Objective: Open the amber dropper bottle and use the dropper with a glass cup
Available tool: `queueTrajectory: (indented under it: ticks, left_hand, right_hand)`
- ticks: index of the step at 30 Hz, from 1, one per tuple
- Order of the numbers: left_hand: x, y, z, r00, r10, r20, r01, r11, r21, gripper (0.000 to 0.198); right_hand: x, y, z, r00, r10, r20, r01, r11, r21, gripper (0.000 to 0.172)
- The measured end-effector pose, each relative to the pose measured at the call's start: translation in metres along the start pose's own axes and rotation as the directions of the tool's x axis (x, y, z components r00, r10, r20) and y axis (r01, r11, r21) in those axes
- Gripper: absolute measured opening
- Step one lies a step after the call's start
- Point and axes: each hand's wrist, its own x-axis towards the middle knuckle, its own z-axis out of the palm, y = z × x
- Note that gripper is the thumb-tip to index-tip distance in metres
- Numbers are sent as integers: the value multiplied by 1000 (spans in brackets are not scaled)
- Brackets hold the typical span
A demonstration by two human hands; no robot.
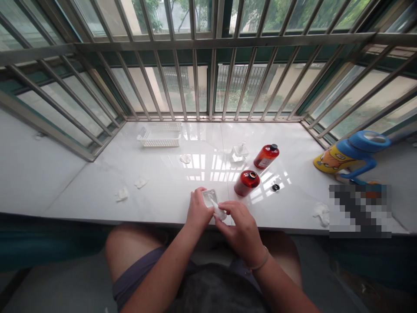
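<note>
Left hand (198, 211): curled, gripping small clear glass jar (209, 198)
Right hand (239, 224): fingers closed, pinching white tissue (219, 210) against jar
Jar: between both hands, above marble sill (97, 195)
Nearby: uncapped red bottle (246, 183), black cap (276, 187)
Farther: capped red bottle (266, 156), white plastic basket (159, 141)

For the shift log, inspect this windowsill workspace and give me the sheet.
Surface: white polished stone sill, with sunlight reflecting on it.
Job's things: small clear glass container and white tissue in the hands; uncapped red bottle, capped red bottle, small black cap and clear glass bottle nearby.
Clutter: white plastic basket, crumpled tissues, blue and yellow cup; a blurred patch hides something at the sill's right end.
Hands: left hand holds the container; right hand presses the tissue against it.
Cables: nothing seen.
Surroundings: barred window, with trees outside.
</note>
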Motion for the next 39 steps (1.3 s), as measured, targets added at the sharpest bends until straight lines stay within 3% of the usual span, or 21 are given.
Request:
queueTrajectory:
  ticks: [11, 14, 19, 23, 29, 39]
  left_hand:
    - [1, 3, -1, 1000, -7, 0, 7, 1000, -8, 62]
    - [1, 1, 0, 1000, -18, -5, 18, 1000, 5, 64]
    - [0, -2, 2, 999, 41, -29, -41, 999, 14, 71]
    - [0, -3, 3, 997, 62, -45, -61, 998, 11, 73]
    - [0, -4, 3, 996, 69, -49, -68, 998, 10, 75]
    - [0, -1, 2, 997, 55, -46, -56, 998, -8, 75]
  right_hand:
    - [-4, 2, 3, 999, 13, -35, -13, 1000, -8, 30]
    - [-3, 2, 2, 994, 112, 1, -112, 993, 41, 23]
    - [-4, 5, -4, 902, 429, -52, -393, 865, 311, 20]
    - [-4, 9, -7, 824, 566, -33, -477, 723, 500, 30]
    - [-8, 15, -4, 765, 642, 47, -520, 574, 633, 34]
    - [-8, 17, -3, 765, 641, 61, -547, 598, 586, 36]
